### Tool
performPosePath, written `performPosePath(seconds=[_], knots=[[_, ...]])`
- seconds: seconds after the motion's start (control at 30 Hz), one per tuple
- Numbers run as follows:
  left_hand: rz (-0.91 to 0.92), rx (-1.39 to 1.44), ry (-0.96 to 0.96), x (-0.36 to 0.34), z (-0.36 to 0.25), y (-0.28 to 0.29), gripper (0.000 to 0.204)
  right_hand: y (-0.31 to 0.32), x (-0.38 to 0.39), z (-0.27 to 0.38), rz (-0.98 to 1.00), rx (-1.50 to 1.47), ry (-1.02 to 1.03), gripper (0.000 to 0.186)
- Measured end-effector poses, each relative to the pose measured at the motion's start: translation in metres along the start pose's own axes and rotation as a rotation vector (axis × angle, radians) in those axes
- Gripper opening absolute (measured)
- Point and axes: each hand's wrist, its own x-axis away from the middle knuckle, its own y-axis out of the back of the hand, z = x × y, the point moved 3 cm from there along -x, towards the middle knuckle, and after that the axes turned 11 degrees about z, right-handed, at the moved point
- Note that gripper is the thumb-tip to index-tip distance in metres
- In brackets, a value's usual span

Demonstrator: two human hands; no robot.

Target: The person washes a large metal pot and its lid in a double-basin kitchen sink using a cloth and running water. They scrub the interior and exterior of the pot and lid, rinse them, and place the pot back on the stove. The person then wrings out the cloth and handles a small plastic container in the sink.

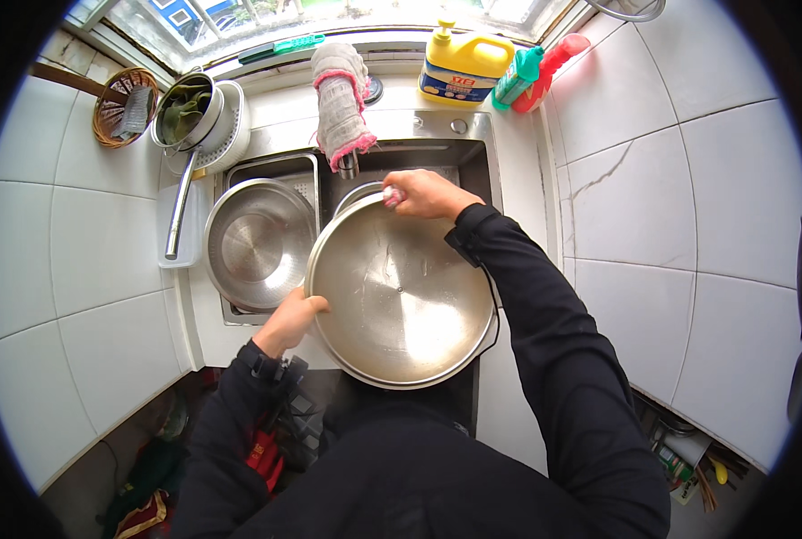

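A large round steel lid (374,287), its inner face up with a small fitting at the centre, is held over the right sink basin. My left hand (297,316) grips its left rim, thumb on the inside. My right hand (428,196) is closed on a pink-and-white cloth (394,195) at the upper rim. Behind the lid a steel rim of something shows, mostly hidden. A steel bowl (243,242) sits in the left basin (306,171). The faucet (348,169) is wrapped in a grey cloth with pink edging (336,103).
At back right stand a yellow jug (459,72), green bottle (514,85) and red bottle (553,65). At back left are a steel pot (185,112), white colander (230,135), wicker basket (113,117) and plastic tray (176,229). Tiled counters (652,216) flank the sink.
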Motion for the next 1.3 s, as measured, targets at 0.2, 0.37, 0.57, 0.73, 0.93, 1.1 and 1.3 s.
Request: performPosePath(seconds=[0.2,0.37,0.57,0.73,0.93,1.1,1.3], knots=[[-0.191,0.277,-0.164,0.002,0.034,0.004,0.036,-0.023,0.054,-0.058,-0.249,-0.042,-0.313,0.033],[-0.288,0.518,-0.283,0.001,0.046,-0.038,0.036,-0.099,0.095,-0.048,-0.650,-0.663,-0.448,0.029],[-0.002,0.339,-0.225,0.025,0.053,-0.084,0.068,-0.103,0.125,-0.071,-0.592,-0.882,-0.453,0.024],[0.087,0.333,-0.153,0.020,0.014,-0.002,0.083,-0.026,0.106,-0.074,-0.211,-0.676,-0.293,0.016],[0.300,-0.046,0.022,-0.016,-0.031,0.028,0.061,0.005,0.023,-0.009,0.275,-0.262,-0.023,0.046],[0.063,-0.125,-0.081,-0.007,-0.022,0.030,0.036,0.001,0.004,-0.002,0.133,-0.291,0.033,0.042],[-0.248,0.199,-0.271,0.011,0.036,0.020,0.025,-0.022,0.056,-0.041,-0.243,-0.238,-0.103,0.036]])
